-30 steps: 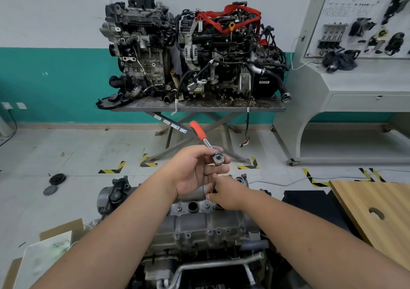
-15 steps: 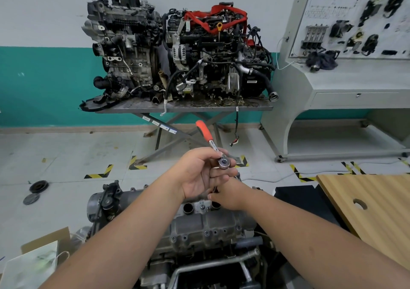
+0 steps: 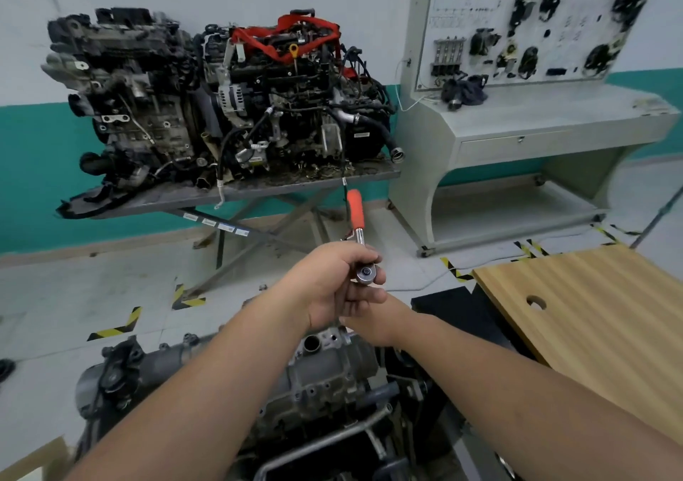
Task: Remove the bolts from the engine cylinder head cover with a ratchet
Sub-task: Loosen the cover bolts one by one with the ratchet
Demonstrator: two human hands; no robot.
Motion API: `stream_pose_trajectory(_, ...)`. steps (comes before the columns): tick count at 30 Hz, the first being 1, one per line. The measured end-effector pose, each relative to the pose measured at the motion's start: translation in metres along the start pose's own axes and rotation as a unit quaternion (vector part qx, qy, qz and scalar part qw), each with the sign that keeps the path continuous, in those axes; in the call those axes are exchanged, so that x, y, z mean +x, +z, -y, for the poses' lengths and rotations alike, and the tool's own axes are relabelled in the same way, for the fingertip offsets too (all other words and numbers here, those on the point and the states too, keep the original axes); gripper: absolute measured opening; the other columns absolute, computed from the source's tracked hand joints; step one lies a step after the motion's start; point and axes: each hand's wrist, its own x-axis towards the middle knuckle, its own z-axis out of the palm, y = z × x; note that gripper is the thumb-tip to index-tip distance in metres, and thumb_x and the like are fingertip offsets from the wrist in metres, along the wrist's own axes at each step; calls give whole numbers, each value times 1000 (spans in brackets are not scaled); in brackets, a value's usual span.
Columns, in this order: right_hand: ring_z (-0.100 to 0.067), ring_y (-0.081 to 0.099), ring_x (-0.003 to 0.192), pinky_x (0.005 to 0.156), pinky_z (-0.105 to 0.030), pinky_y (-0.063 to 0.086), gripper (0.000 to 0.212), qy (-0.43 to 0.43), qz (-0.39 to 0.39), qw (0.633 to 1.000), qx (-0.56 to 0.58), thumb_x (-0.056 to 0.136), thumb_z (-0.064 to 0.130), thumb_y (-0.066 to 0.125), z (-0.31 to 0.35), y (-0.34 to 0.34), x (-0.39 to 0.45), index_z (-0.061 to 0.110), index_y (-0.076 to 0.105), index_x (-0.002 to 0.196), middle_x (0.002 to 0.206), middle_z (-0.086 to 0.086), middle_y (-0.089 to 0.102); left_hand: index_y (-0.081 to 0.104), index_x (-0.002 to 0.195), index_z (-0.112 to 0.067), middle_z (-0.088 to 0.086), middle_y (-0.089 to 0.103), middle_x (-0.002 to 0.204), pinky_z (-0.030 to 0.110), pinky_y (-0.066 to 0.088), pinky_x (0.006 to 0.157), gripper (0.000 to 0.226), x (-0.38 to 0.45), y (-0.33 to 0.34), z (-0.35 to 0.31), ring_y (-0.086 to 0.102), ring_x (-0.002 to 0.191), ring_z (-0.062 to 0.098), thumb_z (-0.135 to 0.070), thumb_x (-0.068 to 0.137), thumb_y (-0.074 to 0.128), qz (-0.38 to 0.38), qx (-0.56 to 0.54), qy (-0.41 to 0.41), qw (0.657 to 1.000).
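One ratchet (image 3: pixel 357 238) is showing, its orange grip pointing up and away and its chrome head sitting low, in the fingers of the left hand (image 3: pixel 334 288). That hand is curling round the head, thumb and fingertips pinching it from the sides. The right hand (image 3: pixel 373 321) is lying just below and partly behind the left one, its fingers reaching in under the ratchet head; whether it is gripping anything there I cannot tell, since the left hand is hiding its fingertips. Both forearms are stretching in from the bottom edge.

Under the hands one grey cylinder head cover (image 3: pixel 325 373) is lying across the lower middle of the view, with one round open port showing near its top edge and several small bolt heads dotting its side; they are too small to count.

Further back, two engines are standing side by side on one metal table (image 3: pixel 295 185): a bare grey engine (image 3: pixel 122 100) on the left and an engine wrapped in a red strap (image 3: pixel 295 92) on the right. One grey training panel (image 3: pixel 517 30) is standing at the right wall, and one wooden board (image 3: pixel 591 314) with a single round hole is lying at the right.
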Motion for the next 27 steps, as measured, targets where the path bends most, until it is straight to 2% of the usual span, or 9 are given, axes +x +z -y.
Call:
stream_pose_trajectory(4, -14, 50, 78, 66, -26, 44, 27, 18, -15, 999, -28, 100, 20, 36, -17, -5, -19, 25, 43, 74, 81, 6, 47, 53, 95, -17, 1, 65, 68, 21, 38, 47, 6, 8, 33, 7, 69, 58, 24, -19, 100, 51, 16, 50, 15, 999)
stream_pose_trajectory(6, -15, 47, 84, 74, -26, 42, 30, 40, -8, 999, 8, 100, 18, 37, -26, -10, -30, 29, 36, 71, 79, 10, 40, 53, 94, -17, 2, 65, 67, 21, 35, 45, 6, 13, 50, 11, 67, 55, 24, -19, 99, 51, 25, 71, 24, 997)
stream_pose_trajectory(9, -18, 50, 82, 72, -28, 46, 19, 98, -38, 979, 175, 94, 10, 45, -44, -19, -52, 3, 52, 78, 78, -4, 50, 52, 92, -16, 1, 62, 63, 23, 29, 46, 7, 23, 74, 14, 62, 48, 21, -19, 98, 50, 31, 106, 40, 993)
stream_pose_trajectory(11, -17, 58, 72, 66, -28, 52, 19, 156, -84, 903, 392, 87, 17, 48, -55, -28, -73, 2, 60, 85, 78, -10, 58, 50, 87, -16, 2, 60, 61, 28, 26, 49, 10, 31, 90, 18, 57, 44, 20, -19, 97, 49, 44, 126, 54, 990)
stream_pose_trajectory(14, -14, 61, 53, 65, -31, 47, 31, 217, -148, 722, 641, 90, 34, 44, -73, -34, -98, 19, 65, 72, 60, -6, 56, 52, 81, -19, 1, 58, 58, 29, 31, 49, 13, 48, 123, 31, 50, 41, 20, -20, 94, 50, 74, 167, 58, 981)
stream_pose_trajectory(16, -12, 59, 47, 59, -27, 45, 39, 221, -194, 637, 713, 99, 32, 36, -91, -38, -112, 20, 62, 73, 53, -1, 57, 54, 75, -25, -3, 56, 54, 28, 35, 50, 15, 60, 153, 46, 49, 42, 17, -23, 89, 50, 81, 220, 61, 970)
stream_pose_trajectory(19, -9, 57, 42, 46, -21, 46, 33, 227, -245, 559, 759, 102, 19, 28, -120, -51, -142, 17, 50, 77, 48, 1, 56, 58, 67, -30, -11, 50, 48, 28, 35, 53, 18, 77, 198, 71, 49, 44, 8, -25, 80, 46, 95, 294, 91, 947)
stream_pose_trajectory(23, -17, 61, 53, 50, -22, 45, 38, 263, -276, 529, 758, 100, 21, 36, -167, -69, -187, 11, 62, 75, 61, -6, 61, 65, 71, -35, -13, 59, 56, 32, 43, 64, 25, 94, 249, 94, 58, 55, 6, -50, 83, 49, 133, 331, 115, 927)
stream_pose_trajectory(27, -17, 52, 64, 63, -27, 43, 24, 330, -302, 594, 669, 95, 24, 49, -206, -84, -228, 20, 66, 77, 73, -3, 58, 63, 76, -40, -17, 58, 56, 34, 46, 66, 26, 110, 296, 111, 58, 57, 8, -61, 81, 49, 138, 302, 127, 935)
